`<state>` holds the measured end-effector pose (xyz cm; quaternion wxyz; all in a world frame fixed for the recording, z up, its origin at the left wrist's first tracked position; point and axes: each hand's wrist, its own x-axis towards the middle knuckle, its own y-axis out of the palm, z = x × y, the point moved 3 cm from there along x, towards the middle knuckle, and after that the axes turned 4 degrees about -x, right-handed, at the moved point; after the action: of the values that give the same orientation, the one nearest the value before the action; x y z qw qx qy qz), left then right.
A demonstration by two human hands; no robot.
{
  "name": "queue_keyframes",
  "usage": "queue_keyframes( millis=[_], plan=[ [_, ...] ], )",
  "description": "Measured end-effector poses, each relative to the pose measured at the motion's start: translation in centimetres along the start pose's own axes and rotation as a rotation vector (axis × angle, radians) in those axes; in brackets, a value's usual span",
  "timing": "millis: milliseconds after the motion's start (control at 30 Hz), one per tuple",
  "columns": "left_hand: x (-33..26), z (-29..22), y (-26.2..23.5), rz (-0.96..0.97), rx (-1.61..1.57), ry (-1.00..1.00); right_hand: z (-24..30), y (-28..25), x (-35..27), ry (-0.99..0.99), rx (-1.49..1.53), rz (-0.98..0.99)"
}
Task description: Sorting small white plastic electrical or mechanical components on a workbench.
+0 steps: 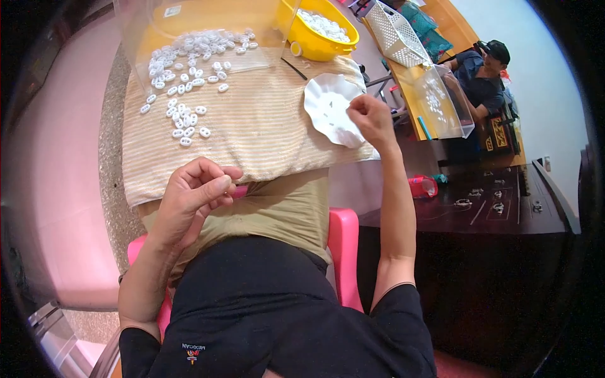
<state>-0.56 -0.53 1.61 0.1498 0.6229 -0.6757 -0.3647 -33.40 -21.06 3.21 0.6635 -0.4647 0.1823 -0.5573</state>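
My left hand [198,195] is raised at the near edge of the cloth-covered table, thumb and fingers closed together; whatever they hold, if anything, is too small to make out. My right hand [373,121] hovers at the right side of a white wavy-rimmed dish [318,116], its fingertips pinched. What lies between them is hidden. A few small dark bits [329,114] rest in the dish. Left of it, small white oval plastic pieces with two dark-looking holes [183,120] are scattered on the striped cloth [252,126], beyond my left hand.
A larger heap of white pieces [189,47] lies by a clear plastic bin [135,31] at the far left. Behind the dish stands a yellow tub [318,49] full of white pieces. A thin black stick [293,68] lies nearby. At far right, a person [476,75] sits by another table.
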Motion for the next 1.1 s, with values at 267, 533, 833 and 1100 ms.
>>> queue_keyframes(
  millis=[267, 533, 833, 1100],
  plan=[
    [0.1, 0.4, 0.1, 0.031, 0.015, 0.001, -0.7, 0.9, -1.6, 0.078, -0.057, -0.065],
    [0.1, 0.5, 0.0, 0.037, 0.016, 0.002, -1.9, -0.6, -1.3, 0.107, 0.121, -0.135],
    [0.0, 0.3, 0.5, 0.016, 0.057, -0.019, -1.9, 1.6, 0.2, 0.062, 0.080, -0.010],
    [0.0, 0.3, 0.4, 0.006, 0.060, -0.028, -0.4, 3.3, 2.5, -0.013, -0.230, 0.044]
  ],
)
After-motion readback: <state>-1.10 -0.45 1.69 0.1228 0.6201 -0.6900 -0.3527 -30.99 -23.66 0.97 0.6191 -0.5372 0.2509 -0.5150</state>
